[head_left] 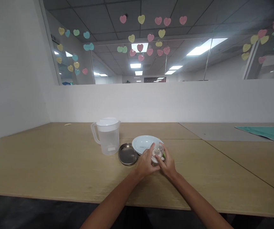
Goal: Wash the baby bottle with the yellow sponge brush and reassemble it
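Note:
Both my left hand (pixel 147 161) and my right hand (pixel 167 160) are closed around a small clear cup-like container (pixel 158 150) with something whitish in it. They hold it over the near right side of a white oval dish (pixel 140 140). A thin, unclear item lies in the dish, and a bit of green shows beside my right fingers. Left of the hands, a round shallow metal tray (pixel 128 154) touches or nearly touches the dish. The underside of the container is hidden by my fingers.
A translucent plastic pitcher (pixel 108 136) with a white lid stands left of the metal tray. A green cloth (pixel 268 132) lies at the far right on a grey surface. A small pale piece (pixel 67 124) lies near the wall at the back left.

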Available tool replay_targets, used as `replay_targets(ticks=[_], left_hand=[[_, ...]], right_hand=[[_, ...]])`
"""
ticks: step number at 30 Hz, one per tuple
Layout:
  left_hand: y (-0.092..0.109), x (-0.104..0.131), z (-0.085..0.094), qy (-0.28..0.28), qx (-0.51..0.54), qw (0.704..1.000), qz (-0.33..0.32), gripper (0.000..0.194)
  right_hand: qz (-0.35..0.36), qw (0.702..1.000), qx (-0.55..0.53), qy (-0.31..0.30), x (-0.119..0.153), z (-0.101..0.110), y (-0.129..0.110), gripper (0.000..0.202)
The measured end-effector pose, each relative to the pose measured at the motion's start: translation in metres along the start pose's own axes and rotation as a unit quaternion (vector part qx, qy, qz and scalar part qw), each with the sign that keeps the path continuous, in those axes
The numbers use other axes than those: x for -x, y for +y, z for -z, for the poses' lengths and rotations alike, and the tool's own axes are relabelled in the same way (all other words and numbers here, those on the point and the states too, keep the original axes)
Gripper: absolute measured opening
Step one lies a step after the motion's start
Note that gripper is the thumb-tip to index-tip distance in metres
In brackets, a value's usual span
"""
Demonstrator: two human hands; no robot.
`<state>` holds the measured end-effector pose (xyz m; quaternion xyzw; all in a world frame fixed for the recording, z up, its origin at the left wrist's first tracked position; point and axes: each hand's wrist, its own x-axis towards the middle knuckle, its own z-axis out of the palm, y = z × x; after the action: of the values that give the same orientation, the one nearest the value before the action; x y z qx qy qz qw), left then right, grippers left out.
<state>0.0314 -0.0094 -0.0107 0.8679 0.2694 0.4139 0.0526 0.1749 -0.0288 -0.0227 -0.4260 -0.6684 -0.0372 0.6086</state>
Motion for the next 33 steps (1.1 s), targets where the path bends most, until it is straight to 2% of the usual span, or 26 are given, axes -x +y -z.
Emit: replay_targets(ticks=[5, 8, 12, 15, 17, 19, 21, 24, 27, 33], left_hand=[[-0.006, 0.001, -0.004, 0.019, -0.028, 0.999, -0.020, 0.092], [-0.006, 0.001, -0.005, 0.039, -0.037, 0.998, -0.037, 0.093], [-0.003, -0.001, -0.003, 0.045, -0.041, 0.996, -0.063, 0.080], [0.001, -0.002, -0.001, 0.032, -0.037, 0.997, -0.067, 0.072], [0.003, -0.002, 0.001, 0.029, -0.035, 0.997, -0.060, 0.070], [0.004, -0.003, 0.002, 0.030, -0.034, 0.998, -0.046, 0.071], [0.005, -0.002, 0.002, 0.032, -0.035, 0.998, -0.030, 0.074], [0.007, -0.002, 0.002, 0.038, -0.035, 0.999, -0.016, 0.080], [0.010, -0.003, 0.004, 0.035, -0.022, 0.999, -0.008, 0.078], [0.014, -0.005, 0.007, 0.036, 0.012, 0.999, 0.014, 0.074]], right_hand=[[0.061, 0.997, 0.037, 0.029, 0.006, -0.004, 0.009, 0.060], [0.062, 0.994, 0.048, 0.070, 0.006, -0.005, 0.013, 0.062], [0.075, 0.986, 0.026, 0.144, 0.000, -0.002, 0.010, 0.064], [0.040, 0.979, 0.000, 0.200, -0.008, 0.001, 0.004, 0.063], [-0.008, 0.977, -0.011, 0.211, -0.014, 0.001, 0.002, 0.059], [-0.069, 0.979, -0.033, 0.191, -0.018, 0.000, 0.005, 0.054], [-0.146, 0.974, -0.095, 0.145, -0.020, -0.002, 0.011, 0.053], [-0.234, 0.947, -0.208, 0.078, -0.020, -0.007, 0.022, 0.055], [-0.242, 0.937, -0.249, 0.046, -0.019, -0.010, 0.029, 0.052], [-0.193, 0.960, -0.204, 0.015, -0.020, -0.008, 0.026, 0.043]])
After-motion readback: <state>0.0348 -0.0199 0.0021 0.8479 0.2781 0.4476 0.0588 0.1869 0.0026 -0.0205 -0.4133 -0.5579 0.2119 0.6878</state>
